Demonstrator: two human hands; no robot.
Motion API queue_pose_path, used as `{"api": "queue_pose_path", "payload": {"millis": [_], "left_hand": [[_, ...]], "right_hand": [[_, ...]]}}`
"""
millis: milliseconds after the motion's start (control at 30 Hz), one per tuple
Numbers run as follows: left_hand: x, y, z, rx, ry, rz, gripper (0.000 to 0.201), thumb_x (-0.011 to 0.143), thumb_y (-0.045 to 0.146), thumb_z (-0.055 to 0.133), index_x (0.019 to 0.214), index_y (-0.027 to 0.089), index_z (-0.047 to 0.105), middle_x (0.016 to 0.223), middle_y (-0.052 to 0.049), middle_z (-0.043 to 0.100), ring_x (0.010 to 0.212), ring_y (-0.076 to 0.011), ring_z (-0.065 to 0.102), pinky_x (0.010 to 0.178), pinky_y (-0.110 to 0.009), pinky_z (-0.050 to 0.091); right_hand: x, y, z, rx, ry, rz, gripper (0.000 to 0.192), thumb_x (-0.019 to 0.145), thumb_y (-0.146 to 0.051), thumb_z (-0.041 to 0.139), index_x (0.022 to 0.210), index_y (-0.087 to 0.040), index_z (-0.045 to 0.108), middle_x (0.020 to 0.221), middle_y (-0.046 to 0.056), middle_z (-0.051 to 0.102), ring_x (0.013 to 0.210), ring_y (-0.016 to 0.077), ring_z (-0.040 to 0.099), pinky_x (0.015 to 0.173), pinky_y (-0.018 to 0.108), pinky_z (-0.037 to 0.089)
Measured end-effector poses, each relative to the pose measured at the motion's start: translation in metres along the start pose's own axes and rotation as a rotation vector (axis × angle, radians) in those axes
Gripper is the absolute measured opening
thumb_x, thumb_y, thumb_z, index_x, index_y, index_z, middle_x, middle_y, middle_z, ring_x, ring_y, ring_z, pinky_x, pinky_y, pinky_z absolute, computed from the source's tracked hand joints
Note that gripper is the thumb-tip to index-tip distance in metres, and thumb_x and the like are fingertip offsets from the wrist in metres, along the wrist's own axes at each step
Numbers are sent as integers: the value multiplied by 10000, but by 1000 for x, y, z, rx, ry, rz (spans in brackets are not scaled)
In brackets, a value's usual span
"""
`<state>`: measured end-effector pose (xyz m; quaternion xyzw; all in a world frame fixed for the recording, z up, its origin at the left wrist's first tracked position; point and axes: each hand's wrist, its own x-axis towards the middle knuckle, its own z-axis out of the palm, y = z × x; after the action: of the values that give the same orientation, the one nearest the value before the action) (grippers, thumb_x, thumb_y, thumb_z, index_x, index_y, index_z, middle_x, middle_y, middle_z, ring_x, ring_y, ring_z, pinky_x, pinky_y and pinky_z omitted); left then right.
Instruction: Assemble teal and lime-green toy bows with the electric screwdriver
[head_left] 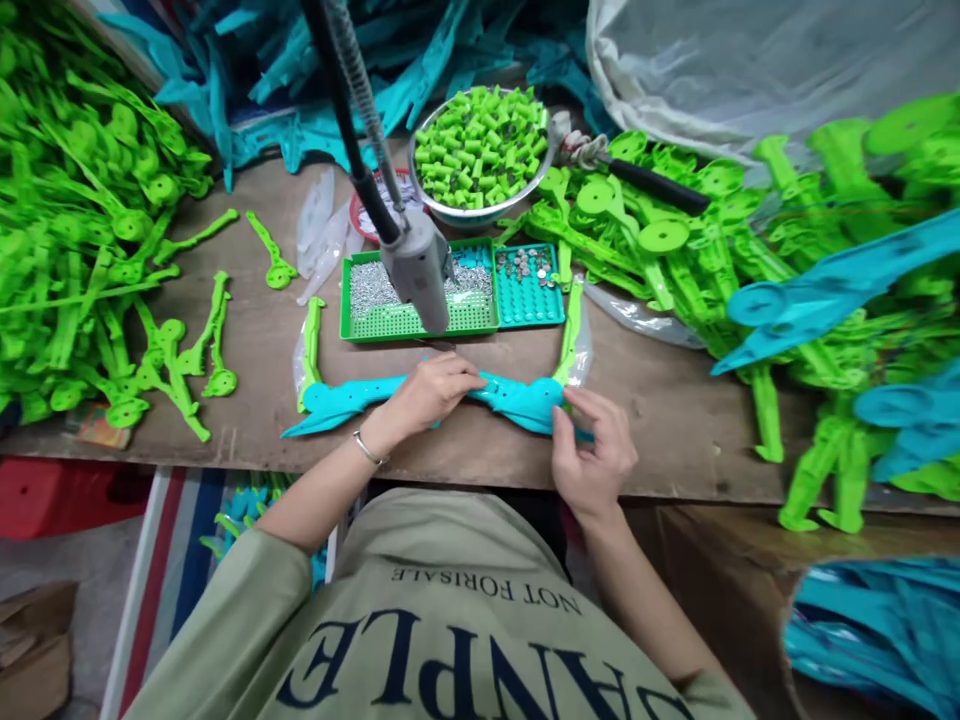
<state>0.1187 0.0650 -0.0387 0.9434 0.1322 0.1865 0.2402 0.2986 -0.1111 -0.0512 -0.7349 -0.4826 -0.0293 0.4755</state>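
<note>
A long blue plastic bow-shaped part (517,392) lies across the table in front of me. One green plastic arm (312,340) joins its left end and another green arm (571,330) its right end, both pointing away from me. My left hand (431,395) rests over the middle of the blue part, fingers closed round it and partly hiding it. At the right end, my right hand (596,440) pinches the blue part between thumb and fingers beside the green arm. A grey electric screwdriver (420,270) hangs just beyond my left hand, touched by neither hand.
Behind the screwdriver sit a green tray of screws (375,327) and a blue tray (529,312) with small metal pieces. A metal bowl (480,215) holds green cylinders. Green parts pile up at left (75,230) and right (675,250). Blue parts (300,60) lie at the back.
</note>
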Motion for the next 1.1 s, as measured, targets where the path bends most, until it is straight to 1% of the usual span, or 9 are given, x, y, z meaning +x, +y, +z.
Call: {"api": "queue_pose_path", "payload": {"millis": [67,167,233,333,467,700,833,1000,1100], "left_hand": [[1,-4,4,0,-43,-13,285,1048,195,485,1035,197,770,975,-84,770,904,-173,701,800,-311,583],[0,-7,8,-3,-42,23,295,1039,163,477,1049,194,770,983,-85,764,914,-179,685,812,-312,571],[1,-8,10,-7,-39,49,292,1032,147,480,1060,183,768,993,-92,759,922,-186,673,825,-313,559],[4,-10,11,1,-88,35,289,1015,120,490,1053,181,770,963,-86,743,908,-191,655,822,-305,538],[9,-14,10,-22,-156,19,286,989,80,505,1039,175,770,953,-80,716,904,-185,643,807,-285,517],[13,-15,11,16,-172,36,279,993,90,503,1000,175,769,929,-85,691,904,-194,626,810,-298,516],[10,-13,8,0,-146,38,282,1001,100,495,1025,169,768,956,-96,701,914,-196,634,820,-306,530],[5,-13,8,-90,-77,-36,260,1011,143,516,1063,196,765,951,-73,715,912,-183,657,829,-309,543],[4,-12,11,-107,-57,-17,258,1024,169,508,1044,191,765,943,-79,717,908,-183,656,814,-305,540]], "right_hand": [[-1,2,3,-29,-12,20,147,971,-281,613,1081,-233,698,1047,100,773,992,247,738,896,444,596],[-4,2,8,-59,-6,33,158,975,-305,602,1069,-228,703,1054,102,771,997,245,731,906,439,585],[-5,2,10,-80,-3,32,161,977,-312,595,1060,-224,702,1048,101,771,992,241,725,900,426,575],[-5,4,13,-112,-4,3,163,980,-312,587,1059,-222,698,1039,100,772,990,239,718,901,417,556],[-4,7,13,-106,-28,-33,164,975,-312,592,1062,-219,696,1057,100,772,1012,243,711,919,420,546],[-2,12,10,-102,-76,-19,183,972,-344,582,1030,-223,706,1067,108,770,1035,259,710,932,452,550],[-2,12,10,-99,-71,-45,163,968,-316,593,1023,-223,716,1054,106,778,1020,257,717,926,451,554],[-1,13,10,-108,-120,-23,165,969,-302,587,1019,-229,726,1077,105,779,1051,265,710,972,479,534],[1,13,10,-106,-114,-52,164,968,-293,585,1017,-223,725,1073,106,780,1039,259,709,955,464,532]]}}
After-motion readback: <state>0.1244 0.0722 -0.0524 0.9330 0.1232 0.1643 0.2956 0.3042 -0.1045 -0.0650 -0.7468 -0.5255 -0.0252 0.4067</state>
